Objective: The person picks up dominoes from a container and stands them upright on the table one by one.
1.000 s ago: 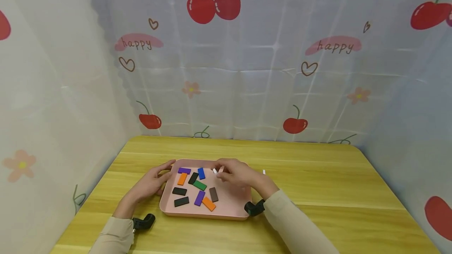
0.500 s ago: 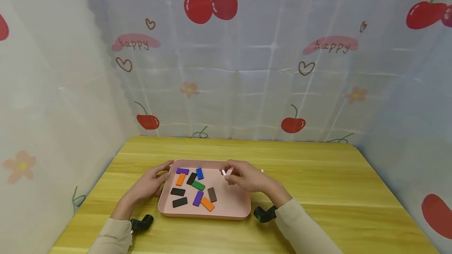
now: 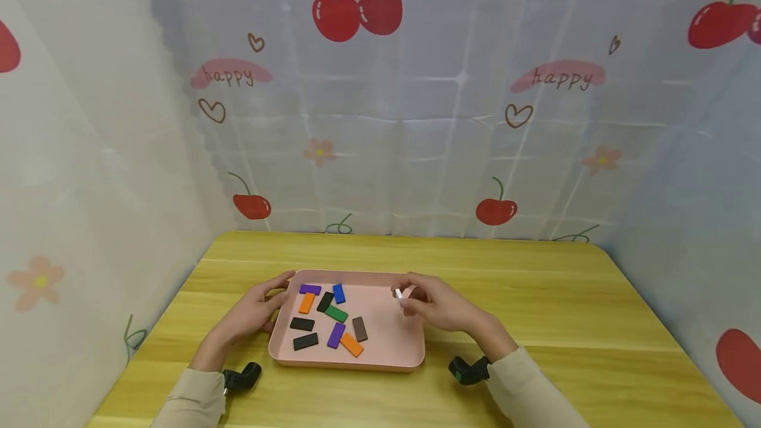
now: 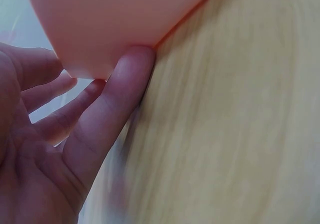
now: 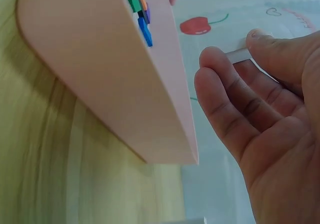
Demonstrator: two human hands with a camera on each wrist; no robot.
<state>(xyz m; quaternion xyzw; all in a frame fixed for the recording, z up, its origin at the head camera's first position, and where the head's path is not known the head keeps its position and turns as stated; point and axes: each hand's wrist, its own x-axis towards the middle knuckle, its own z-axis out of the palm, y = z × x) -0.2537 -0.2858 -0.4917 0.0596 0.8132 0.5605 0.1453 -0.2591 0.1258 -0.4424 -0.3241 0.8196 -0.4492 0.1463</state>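
Observation:
My right hand (image 3: 436, 302) pinches a small white block (image 3: 399, 294) between thumb and fingertips, over the right side of a pink tray (image 3: 386, 350). Seen from the right wrist, the white block (image 5: 238, 56) is raised past the tray's wall (image 5: 100, 79), its ends covered by the fingers. My left hand (image 3: 254, 309) rests against the tray's left side, thumb and fingers touching the outer wall near the corner (image 4: 115, 29). In the tray lie flat rectangular blocks: a green one (image 3: 336, 313), a blue one (image 3: 339, 293), a brown one (image 3: 359, 329), and several purple, orange and black ones.
The tray stands on a wood-grain table (image 3: 523, 296). A white edge (image 5: 187, 221) shows at the bottom of the right wrist view. Curtains printed with cherries (image 3: 496, 211) surround the table at the back and sides.
My right hand has moved right, from above the tray's back middle to its right side, carrying the white block. The left hand and the blocks in the tray have stayed put.

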